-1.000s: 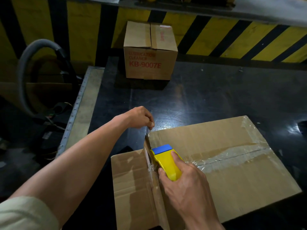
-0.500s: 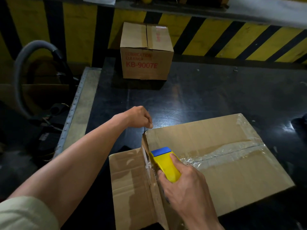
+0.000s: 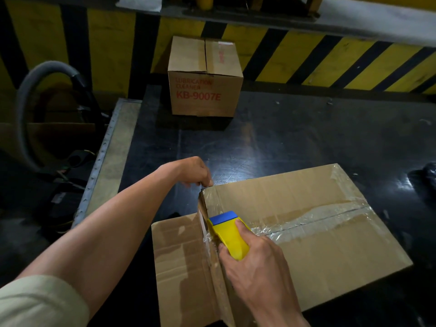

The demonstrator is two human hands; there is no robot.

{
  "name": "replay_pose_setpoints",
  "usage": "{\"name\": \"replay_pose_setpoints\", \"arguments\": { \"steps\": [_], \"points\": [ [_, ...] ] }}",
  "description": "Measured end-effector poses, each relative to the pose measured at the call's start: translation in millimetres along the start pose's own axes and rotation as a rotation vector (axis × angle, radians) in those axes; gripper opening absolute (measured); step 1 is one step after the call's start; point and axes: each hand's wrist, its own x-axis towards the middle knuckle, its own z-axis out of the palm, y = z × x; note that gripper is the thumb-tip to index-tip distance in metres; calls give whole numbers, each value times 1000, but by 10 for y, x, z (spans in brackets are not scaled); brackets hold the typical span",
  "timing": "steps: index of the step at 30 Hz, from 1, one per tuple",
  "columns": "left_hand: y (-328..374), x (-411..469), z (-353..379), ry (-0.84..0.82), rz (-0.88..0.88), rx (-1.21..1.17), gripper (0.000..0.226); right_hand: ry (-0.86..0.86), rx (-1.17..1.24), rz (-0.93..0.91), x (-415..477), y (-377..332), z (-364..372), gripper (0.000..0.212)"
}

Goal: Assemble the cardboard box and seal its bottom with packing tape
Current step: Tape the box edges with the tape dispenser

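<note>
Lying on the table, the box already has tape along its middle seam, leaving seemingly just the left edge, where the right hand clasps a yellow tool and the left hand curls at the corner, hold unclear.

A wide strip of bare bench runs between the small printed carton at the back and the big taped box near you; you can pass there. The carton stands just before the striped wall. Your left grip, pinching packing tape, blocks the big box's far left corner. Your right grip with the yellow tool blocks its left edge. The open flap lies left of them. A dark object sits far right.
</note>
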Motion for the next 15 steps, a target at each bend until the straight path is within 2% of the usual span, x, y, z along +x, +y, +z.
{"name": "replay_pose_setpoints", "arguments": {
  "steps": [8,15],
  "points": [
    [13,16,82,-45,-117,-152,16,-3,-36,-3,60,-14,8,67],
    [-6,18,69,-67,-177,-185,16,13,-7,-7,72,-7,19,69]
  ]
}}
